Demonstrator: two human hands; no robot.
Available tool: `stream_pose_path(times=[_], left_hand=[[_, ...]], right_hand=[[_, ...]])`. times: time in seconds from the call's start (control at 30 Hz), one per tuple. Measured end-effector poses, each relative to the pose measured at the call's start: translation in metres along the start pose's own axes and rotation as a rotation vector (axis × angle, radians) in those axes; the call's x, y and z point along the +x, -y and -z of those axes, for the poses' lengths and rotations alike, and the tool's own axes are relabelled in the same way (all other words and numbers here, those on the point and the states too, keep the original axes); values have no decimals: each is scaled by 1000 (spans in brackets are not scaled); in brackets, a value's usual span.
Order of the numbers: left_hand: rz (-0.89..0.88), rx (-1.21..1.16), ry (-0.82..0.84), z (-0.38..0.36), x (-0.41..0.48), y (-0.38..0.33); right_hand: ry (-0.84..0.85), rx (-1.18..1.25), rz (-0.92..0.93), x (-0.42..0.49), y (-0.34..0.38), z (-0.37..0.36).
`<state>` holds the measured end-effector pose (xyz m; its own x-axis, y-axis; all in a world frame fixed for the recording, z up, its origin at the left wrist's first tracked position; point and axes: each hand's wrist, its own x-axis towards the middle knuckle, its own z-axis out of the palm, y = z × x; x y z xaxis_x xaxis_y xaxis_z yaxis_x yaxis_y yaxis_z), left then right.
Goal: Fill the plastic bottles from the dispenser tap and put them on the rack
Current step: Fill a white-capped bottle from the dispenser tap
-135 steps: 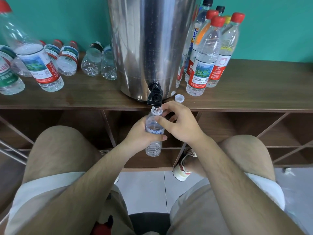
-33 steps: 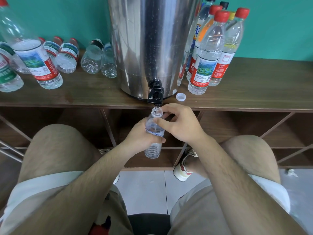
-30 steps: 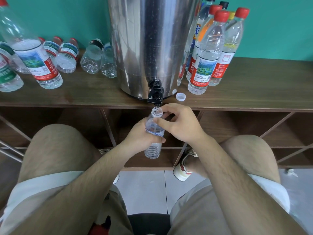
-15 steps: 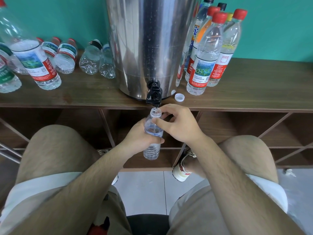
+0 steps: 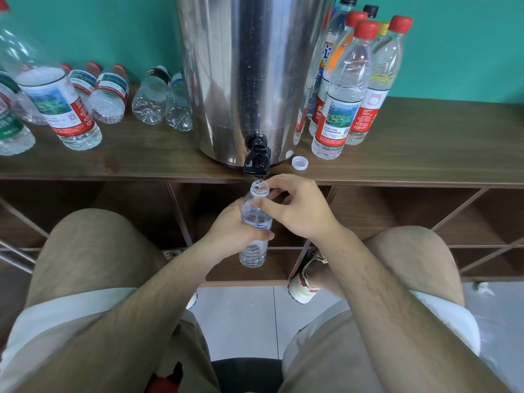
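Clear plastic bottle (image 5: 253,249) held upright, its long axis near vertical. Its open mouth points up, just under the black tap (image 5: 257,160) of the steel dispenser (image 5: 249,75) and below the front edge of the table (image 5: 425,154). The grip of the left hand (image 5: 231,231) is clamped round its middle; the right hand (image 5: 297,211) pinches the neck. Its blue-and-white label is half covered and unreadable. A white cap (image 5: 300,162) lies on the table beside the tap.

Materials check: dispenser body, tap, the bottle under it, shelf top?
dispenser: looks like stainless steel, shiny with a fine vertical grain; it reflects the bottles beside it.
tap: black, slightly glossy, probably moulded plastic.
bottle: thin clear plastic, see-through, ribbed near the base.
shelf: dark brown wood grain, matte; solid wood or laminate, can't tell.
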<state>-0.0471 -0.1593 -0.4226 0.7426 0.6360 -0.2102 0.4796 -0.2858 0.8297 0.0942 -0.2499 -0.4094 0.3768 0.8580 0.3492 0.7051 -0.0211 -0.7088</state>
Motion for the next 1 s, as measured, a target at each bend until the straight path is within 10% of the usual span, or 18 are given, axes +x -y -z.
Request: stream_pose_path(times=[1.0], left_hand=[[0, -29, 9, 1, -2, -2]], right_hand=[[2, 0, -4, 0, 0, -1]])
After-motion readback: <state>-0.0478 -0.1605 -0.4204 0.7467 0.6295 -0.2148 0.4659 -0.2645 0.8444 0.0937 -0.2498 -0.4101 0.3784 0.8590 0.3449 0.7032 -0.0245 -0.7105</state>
